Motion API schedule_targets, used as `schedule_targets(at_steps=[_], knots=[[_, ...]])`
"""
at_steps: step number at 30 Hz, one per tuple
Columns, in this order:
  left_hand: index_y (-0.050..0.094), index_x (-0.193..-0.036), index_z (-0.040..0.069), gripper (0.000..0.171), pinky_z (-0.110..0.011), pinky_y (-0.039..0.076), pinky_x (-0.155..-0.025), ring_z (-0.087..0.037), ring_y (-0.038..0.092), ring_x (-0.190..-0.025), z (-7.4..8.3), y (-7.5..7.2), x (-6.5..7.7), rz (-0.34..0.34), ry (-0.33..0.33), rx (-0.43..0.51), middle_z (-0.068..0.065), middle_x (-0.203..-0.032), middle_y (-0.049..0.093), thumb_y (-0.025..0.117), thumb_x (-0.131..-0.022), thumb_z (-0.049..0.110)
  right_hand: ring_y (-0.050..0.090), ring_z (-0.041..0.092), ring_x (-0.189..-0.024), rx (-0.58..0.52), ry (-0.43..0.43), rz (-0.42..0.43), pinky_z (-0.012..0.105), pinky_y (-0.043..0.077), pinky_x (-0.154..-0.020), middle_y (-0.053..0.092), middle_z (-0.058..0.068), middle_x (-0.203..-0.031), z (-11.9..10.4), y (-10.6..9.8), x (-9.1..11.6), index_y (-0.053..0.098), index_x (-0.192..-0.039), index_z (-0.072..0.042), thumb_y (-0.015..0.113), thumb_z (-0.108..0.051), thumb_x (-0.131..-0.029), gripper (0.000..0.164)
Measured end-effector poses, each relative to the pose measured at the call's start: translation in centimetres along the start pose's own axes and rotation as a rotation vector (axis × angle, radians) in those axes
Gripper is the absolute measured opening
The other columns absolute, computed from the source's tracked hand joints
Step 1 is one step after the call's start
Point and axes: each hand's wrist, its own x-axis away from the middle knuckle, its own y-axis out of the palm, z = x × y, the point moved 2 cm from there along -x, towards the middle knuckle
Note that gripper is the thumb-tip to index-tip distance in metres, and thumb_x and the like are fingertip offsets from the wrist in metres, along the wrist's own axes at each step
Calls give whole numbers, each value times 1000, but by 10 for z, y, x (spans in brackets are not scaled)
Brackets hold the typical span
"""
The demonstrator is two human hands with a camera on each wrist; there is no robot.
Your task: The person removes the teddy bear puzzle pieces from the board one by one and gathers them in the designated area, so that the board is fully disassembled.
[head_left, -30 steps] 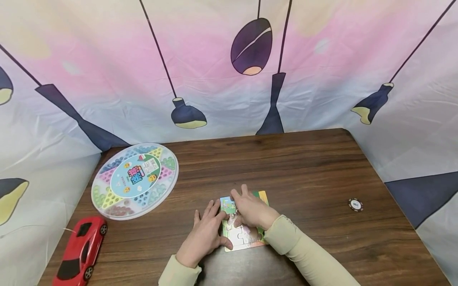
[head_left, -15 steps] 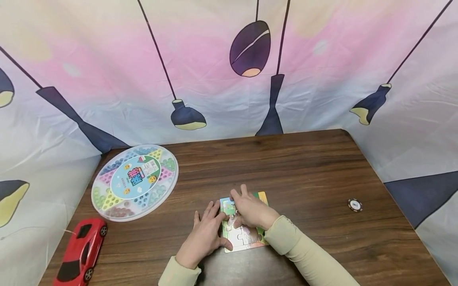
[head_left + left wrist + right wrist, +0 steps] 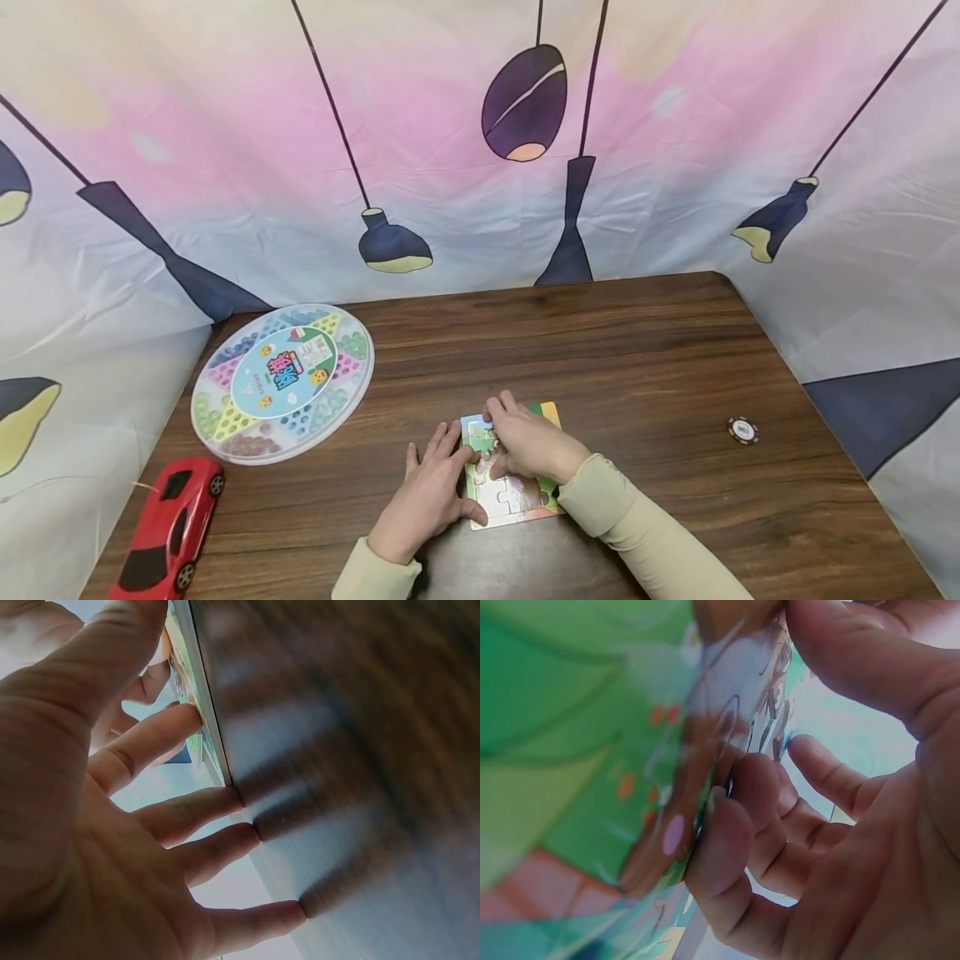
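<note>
A small jigsaw puzzle (image 3: pixel 513 500) with a shiny printed picture lies in its frame near the table's front. My left hand (image 3: pixel 427 500) is spread at the puzzle's left side: the thumb is at the lower left corner, the index fingertip touches the edge, and the other fingertips rest on the table. From the right, my right hand (image 3: pixel 534 442) reaches across the upper part, fingers bent and thumb opposite, pinching at a puzzle piece (image 3: pixel 481 435) near the upper left. The right wrist view has the bent fingers (image 3: pixel 727 840) right at the printed surface. The palm hides part of the picture.
A round marble-board game (image 3: pixel 283 382) in a clear case lies at the back left. In front of it stands a red toy car (image 3: pixel 167 529). A poker chip (image 3: pixel 742 430) lies on the right of the wooden table (image 3: pixel 637 367). A printed curtain (image 3: pixel 465 200) hangs behind.
My right hand shifts very slightly, with its fingers drawing a little lower over the puzzle. The left hand stays in place, and the table things have not moved.
</note>
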Motion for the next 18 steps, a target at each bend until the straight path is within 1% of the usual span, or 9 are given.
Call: schedule_targets(at_steps=[4, 7, 10, 12, 15, 17, 18], knots=[[66, -105, 11, 69, -82, 24, -89, -49, 32, -135, 0, 1, 0, 0, 0, 2, -27, -143, 42, 88, -49, 45, 50, 14, -84, 19, -12, 12, 29, 48, -74, 41, 0, -102, 1, 0, -1, 48, -117, -8, 87, -29, -71, 64], [66, -104, 11, 68, -82, 24, -89, -49, 32, -135, 0, 1, 0, 2, 0, 4, -27, -143, 42, 89, -49, 45, 52, 15, -91, 23, -30, 29, 31, 48, -81, 43, 0, -106, 1, 1, -1, 47, -120, -7, 87, -29, -70, 68], [65, -103, 12, 68, -83, 24, -88, -49, 33, -135, 0, 0, 0, 5, 4, 1, -27, -143, 42, 88, -49, 45, 53, 16, -92, -4, -38, 43, 32, 49, -83, 44, 3, -109, 2, 1, -1, 47, -125, -5, 85, -30, -75, 68], [65, -103, 12, 67, -82, 23, -89, -49, 32, -135, 0, 0, -1, 4, 5, -1, -26, -144, 42, 88, -49, 45, 54, 15, -88, -31, -36, 49, 31, 49, -80, 44, 4, -108, 2, 0, -1, 48, -126, -4, 79, -29, -81, 60], [65, -102, 12, 67, -82, 23, -89, -49, 32, -136, 0, 0, -1, 1, 2, 1, -26, -144, 42, 88, -49, 45, 52, 12, -75, -72, -22, 50, 27, 48, -70, 43, 4, -102, 3, -1, -1, 52, -122, -5, 68, -24, -92, 39], [64, -102, 12, 66, -82, 23, -90, -49, 32, -136, 0, 0, -1, -1, 1, 5, -26, -144, 42, 88, -50, 45, 50, 12, -69, -93, -15, 47, 26, 46, -64, 42, 3, -98, 3, -2, -1, 53, -118, -7, 62, -20, -96, 26], [64, -102, 13, 66, -82, 23, -90, -49, 32, -136, 0, 1, -1, -2, 0, 5, -26, -144, 42, 88, -49, 46, 50, 11, -68, -97, -11, 49, 26, 46, -63, 43, 2, -98, 3, -2, -2, 53, -116, -9, 60, -18, -97, 23]])
